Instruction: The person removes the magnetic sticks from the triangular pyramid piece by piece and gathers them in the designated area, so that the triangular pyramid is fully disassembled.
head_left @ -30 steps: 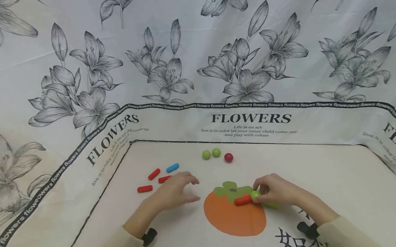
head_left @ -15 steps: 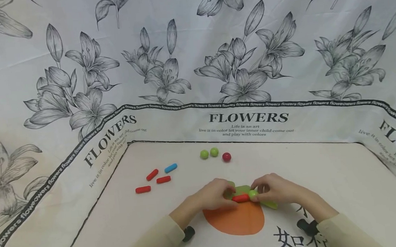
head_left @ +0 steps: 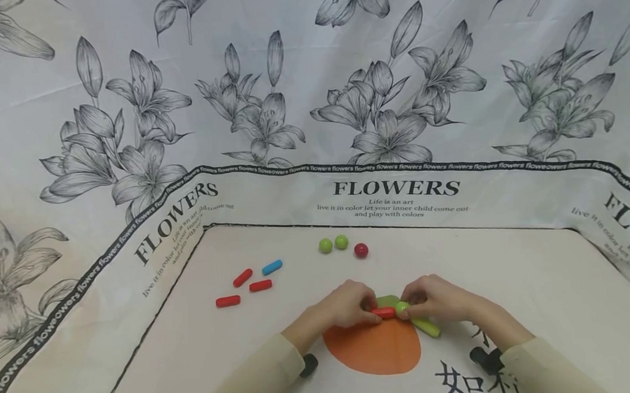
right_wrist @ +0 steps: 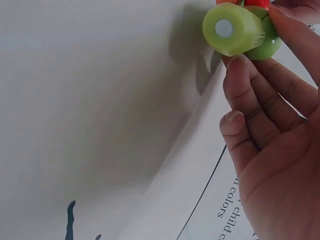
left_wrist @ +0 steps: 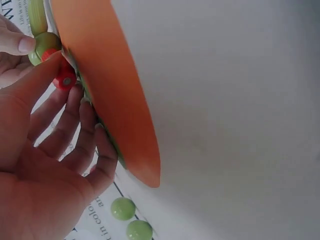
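My left hand [head_left: 343, 306] pinches a short red rod [head_left: 383, 312] between thumb and fingers; the rod's round end with a small grey disc shows in the left wrist view. Against the rod's right end sits a green ball [head_left: 402, 307], which my right hand [head_left: 442, 299] pinches with thumb and fingertips. From the ball a yellow-green rod [head_left: 427, 328] slants down to the right. Its pale end disc faces the camera in the right wrist view, where the yellow-green rod [right_wrist: 231, 29] partly covers the ball [right_wrist: 266, 47]. All three pieces form a bent chain over the printed orange persimmon [head_left: 373, 352].
Left on the table lie several loose rods, among them a red rod [head_left: 227, 301] and a blue rod [head_left: 272, 267]. Toward the back are two green balls [head_left: 325, 245] and a dark red ball [head_left: 360, 250]. A flower-printed cloth [head_left: 264, 120] rises behind.
My left hand has moved right, from beside the loose red rods to the red rod at the ball, and now pinches it. My right hand stays nearly in place on the green ball.
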The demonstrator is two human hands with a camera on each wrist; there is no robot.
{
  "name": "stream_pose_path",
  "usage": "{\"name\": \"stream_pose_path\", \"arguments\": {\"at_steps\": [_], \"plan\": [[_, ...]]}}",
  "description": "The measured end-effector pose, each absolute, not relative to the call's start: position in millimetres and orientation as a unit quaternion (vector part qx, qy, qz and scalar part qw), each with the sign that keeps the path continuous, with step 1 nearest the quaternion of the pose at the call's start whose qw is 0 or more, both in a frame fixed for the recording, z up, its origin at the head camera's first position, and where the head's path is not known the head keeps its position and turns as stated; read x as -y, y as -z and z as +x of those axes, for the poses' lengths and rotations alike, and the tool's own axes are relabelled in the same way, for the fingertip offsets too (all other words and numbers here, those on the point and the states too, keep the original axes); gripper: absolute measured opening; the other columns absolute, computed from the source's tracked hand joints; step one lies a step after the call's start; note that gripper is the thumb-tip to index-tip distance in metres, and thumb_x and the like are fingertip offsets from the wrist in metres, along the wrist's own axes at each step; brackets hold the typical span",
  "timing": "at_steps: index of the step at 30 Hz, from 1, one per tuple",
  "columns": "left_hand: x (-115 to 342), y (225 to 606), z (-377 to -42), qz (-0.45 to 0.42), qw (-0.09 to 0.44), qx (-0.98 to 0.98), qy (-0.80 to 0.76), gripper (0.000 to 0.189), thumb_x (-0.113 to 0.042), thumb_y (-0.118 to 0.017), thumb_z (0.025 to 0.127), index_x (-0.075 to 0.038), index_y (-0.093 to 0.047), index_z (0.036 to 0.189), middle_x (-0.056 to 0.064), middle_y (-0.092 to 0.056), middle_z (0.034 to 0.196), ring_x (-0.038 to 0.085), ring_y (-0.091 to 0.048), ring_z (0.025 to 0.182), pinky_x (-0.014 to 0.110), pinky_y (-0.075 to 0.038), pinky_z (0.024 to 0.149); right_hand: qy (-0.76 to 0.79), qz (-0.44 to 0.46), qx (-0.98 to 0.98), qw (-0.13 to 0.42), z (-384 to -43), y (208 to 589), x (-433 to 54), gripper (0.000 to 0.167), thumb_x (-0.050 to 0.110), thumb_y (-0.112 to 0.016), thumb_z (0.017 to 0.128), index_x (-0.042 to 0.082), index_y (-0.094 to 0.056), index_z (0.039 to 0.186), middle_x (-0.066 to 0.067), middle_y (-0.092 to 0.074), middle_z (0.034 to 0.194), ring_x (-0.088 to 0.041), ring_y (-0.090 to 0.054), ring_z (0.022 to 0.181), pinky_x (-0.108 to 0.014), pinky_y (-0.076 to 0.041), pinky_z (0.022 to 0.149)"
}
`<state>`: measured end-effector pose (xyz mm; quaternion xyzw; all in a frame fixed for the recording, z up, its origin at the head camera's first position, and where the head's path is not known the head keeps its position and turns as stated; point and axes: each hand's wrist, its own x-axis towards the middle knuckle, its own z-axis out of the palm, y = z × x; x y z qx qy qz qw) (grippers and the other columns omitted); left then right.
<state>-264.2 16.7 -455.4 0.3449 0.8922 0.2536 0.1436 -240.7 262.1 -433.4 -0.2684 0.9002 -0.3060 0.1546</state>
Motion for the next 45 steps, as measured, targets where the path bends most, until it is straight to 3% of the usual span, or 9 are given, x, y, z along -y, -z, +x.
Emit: {"name": "stream_pose_path", "arguments": {"at_steps": [10, 18, 27, 35, 45], "plan": [[-12.0, 448.5, -272.7, 0.347, 0.166, -0.884, -0.265, 0.012, -0.025, -0.08, 0.091, -0.015, -0.074, 0.093, -0.007, -0.063, 0.077, 0.007, -0.055, 0.074, 0.018, -0.047, 0.068, 0.308, -0.263, -0.899, 0.168, -243.1, 431.2, -261.2, 0.014, 0.033, -0.073, 0.095, 0.019, -0.074, 0.097, 0.008, -0.068, 0.083, -0.013, -0.058, 0.079, -0.029, -0.047, 0.073], [-7.5, 448.8, -274.2, 0.346, 0.174, -0.881, -0.273, 0.016, -0.022, -0.079, 0.092, -0.017, -0.068, 0.081, -0.006, -0.058, 0.071, 0.007, -0.052, 0.072, 0.018, -0.044, 0.065, 0.314, -0.263, -0.894, 0.18, -242.3, 430.1, -260.9, 0.016, 0.031, -0.072, 0.096, 0.016, -0.074, 0.099, 0.005, -0.07, 0.084, -0.016, -0.059, 0.082, -0.03, -0.047, 0.075], [0.3, 453.2, -267.9, 0.333, 0.165, -0.88, -0.294, 0.01, -0.024, -0.078, 0.093, -0.018, -0.072, 0.089, -0.007, -0.06, 0.076, 0.006, -0.053, 0.073, 0.018, -0.046, 0.065, 0.313, -0.262, -0.895, 0.181, -240.9, 432.6, -261.5, 0.015, 0.031, -0.072, 0.096, 0.016, -0.074, 0.097, 0.007, -0.069, 0.082, -0.015, -0.059, 0.08, -0.03, -0.046, 0.074], [31.1, 450.0, -261.4, 0.289, 0.152, -0.893, -0.309, 0.01, -0.024, -0.078, 0.092, -0.017, -0.071, 0.089, -0.006, -0.061, 0.076, 0.008, -0.055, 0.074, 0.02, -0.049, 0.065, 0.32, -0.256, -0.894, 0.181, -239.2, 432.3, -263.3, 0.015, 0.031, -0.072, 0.096, 0.016, -0.075, 0.096, 0.007, -0.069, 0.08, -0.016, -0.058, 0.079, -0.03, -0.047, 0.073], [94.7, 452.5, -260.1, 0.213, 0.136, -0.915, -0.316, 0.012, -0.028, -0.079, 0.091, -0.02, -0.071, 0.096, -0.007, -0.064, 0.087, 0.015, -0.059, 0.087, 0.027, -0.054, 0.076, 0.324, -0.25, -0.894, 0.184, -239.2, 432.4, -262.2, 0.017, 0.031, -0.072, 0.096, 0.015, -0.074, 0.096, 0.005, -0.067, 0.077, -0.016, -0.056, 0.077, -0.03, -0.045, 0.072]]}}
